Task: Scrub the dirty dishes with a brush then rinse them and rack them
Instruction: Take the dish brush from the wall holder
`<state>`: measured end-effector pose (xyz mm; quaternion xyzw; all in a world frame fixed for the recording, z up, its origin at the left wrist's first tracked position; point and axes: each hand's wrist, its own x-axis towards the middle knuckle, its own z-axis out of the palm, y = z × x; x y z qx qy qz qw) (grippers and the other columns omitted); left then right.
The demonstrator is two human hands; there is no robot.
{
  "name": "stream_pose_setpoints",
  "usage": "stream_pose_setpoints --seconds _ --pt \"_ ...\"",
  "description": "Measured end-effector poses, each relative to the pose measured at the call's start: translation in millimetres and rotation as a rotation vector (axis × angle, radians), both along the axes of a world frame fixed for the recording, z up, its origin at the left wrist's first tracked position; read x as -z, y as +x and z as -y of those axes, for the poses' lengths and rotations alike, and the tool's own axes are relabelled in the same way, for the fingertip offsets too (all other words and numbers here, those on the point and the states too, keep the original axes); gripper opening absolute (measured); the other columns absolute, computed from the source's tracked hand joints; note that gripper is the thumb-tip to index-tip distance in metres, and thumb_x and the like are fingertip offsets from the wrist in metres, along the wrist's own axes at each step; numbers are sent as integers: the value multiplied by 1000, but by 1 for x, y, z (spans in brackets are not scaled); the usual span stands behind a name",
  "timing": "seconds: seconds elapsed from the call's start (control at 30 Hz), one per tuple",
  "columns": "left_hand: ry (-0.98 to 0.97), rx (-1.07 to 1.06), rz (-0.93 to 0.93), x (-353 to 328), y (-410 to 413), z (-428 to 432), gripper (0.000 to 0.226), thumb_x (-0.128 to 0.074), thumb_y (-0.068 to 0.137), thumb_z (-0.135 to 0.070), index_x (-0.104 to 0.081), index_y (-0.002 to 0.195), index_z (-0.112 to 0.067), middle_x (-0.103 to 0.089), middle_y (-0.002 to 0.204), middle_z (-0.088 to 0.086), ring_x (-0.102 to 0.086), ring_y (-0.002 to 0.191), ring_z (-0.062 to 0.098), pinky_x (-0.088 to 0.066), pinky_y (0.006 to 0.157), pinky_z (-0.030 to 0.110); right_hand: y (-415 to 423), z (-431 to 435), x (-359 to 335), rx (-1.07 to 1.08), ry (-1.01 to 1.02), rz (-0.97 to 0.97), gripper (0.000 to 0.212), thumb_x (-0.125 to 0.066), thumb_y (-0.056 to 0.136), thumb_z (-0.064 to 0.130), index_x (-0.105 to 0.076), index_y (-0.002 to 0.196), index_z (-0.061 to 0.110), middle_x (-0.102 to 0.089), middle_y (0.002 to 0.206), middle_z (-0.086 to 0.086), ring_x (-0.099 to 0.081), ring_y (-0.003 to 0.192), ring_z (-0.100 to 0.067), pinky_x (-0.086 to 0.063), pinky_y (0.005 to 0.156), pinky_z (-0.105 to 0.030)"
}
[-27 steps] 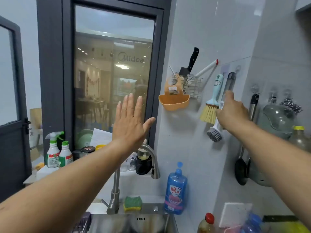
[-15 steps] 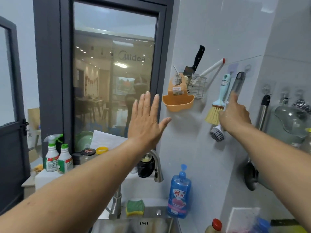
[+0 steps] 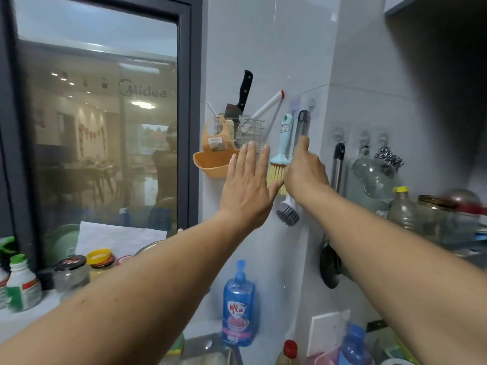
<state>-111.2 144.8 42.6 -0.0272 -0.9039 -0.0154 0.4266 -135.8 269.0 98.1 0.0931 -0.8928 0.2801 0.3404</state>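
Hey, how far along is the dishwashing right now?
Barely started. Done: nothing shows as scrubbed, rinsed or racked. In hand: the right hand grips the grey dish brush hanging on the wall, while the left hand is open beside it. Left: taking the brush down, then all scrubbing, rinsing and racking.

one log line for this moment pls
step: fetch brush | right hand: grips grey dish brush below wall hook | left hand: open, raised beside teal-handled brush
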Motion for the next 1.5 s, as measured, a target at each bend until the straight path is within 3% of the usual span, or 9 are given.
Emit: stream_pose_setpoints --seconds 0.33,0.6,0.7,0.77,0.83,0.93,1.17,1.3,1.5 --pt "28 56 66 -2 -15 -29 72 -15 108 -53 11 162 -15 15 170 12 18 156 24 7 128 42 -10 -8 -12 -60 -116 5 29 -47 98 11 -30 122 14 -56 101 -12 -57 82 -32 -46 68 -42" --pt "47 86 109 -12 -16 -36 72 -25 109 -49 7 163 -15 9 171 11 12 158 24 4 128 40 -22 -3 -21 -55 -205 -26 34 -54 96 7 -31 121 12 -54 123 -15 -57 96 -34 -49 82 -45" --pt "93 126 99 -13 -20 -36 71 -32 109 -42 1 163 -12 -5 171 11 2 158 25 0 128 41 -24 -1 -24 -101 -254 -46 30 -51 99 13 -32 122 15 -58 115 -13 -53 86 -28 -43 75 -41" --pt "189 199 47 -19 -22 -38 68 -38 107 -36 -9 163 -10 -33 163 11 -24 153 26 -11 127 45 -22 -1 -29 -120 -286 -60 29 -52 98 14 -31 118 18 -61 104 -10 -57 78 -28 -44 68 -40" --pt "295 253 2 -29 -20 -40 61 -43 104 -28 -21 159 -11 -64 134 10 -54 129 30 -32 116 49 -16 -1 -34 -90 -223 -108 39 -58 94 15 -31 121 19 -62 96 -6 -61 77 -30 -46 65 -39" --pt "509 341 -10 -42 -15 -38 38 -46 100 -22 -44 138 -22 -72 106 5 -67 98 31 -53 86 49 -3 2 -44 -55 -169 -143 48 -63 90 22 -32 127 22 -61 93 -1 -58 79 -31 -43 70 -37" --pt "920 590 17 -32 4 0 17 -67 97 -16 -68 109 -29 -75 98 12 -71 89 26 -58 88 53 18 20 -36 -296 -197 -22 63 -69 85 27 -35 138 28 -57 97 5 -63 92 -27 -50 80 -37" --pt "902 520 72 -8 21 28 35 -68 98 -21 -64 133 -28 -74 96 0 -71 90 15 -60 82 38 21 31 -16 -327 -59 -108 78 -73 86 34 -27 148 30 -62 119 -1 -61 101 -24 -44 75 -34" --pt "689 245 172 31 44 84 39 -69 96 -26 -63 134 -35 -71 92 -8 -68 89 14 -57 88 46 32 53 17 -161 291 -406 73 -76 85 46 -41 144 23 -51 132 -7 -51 119 -28 -44 94 -41"
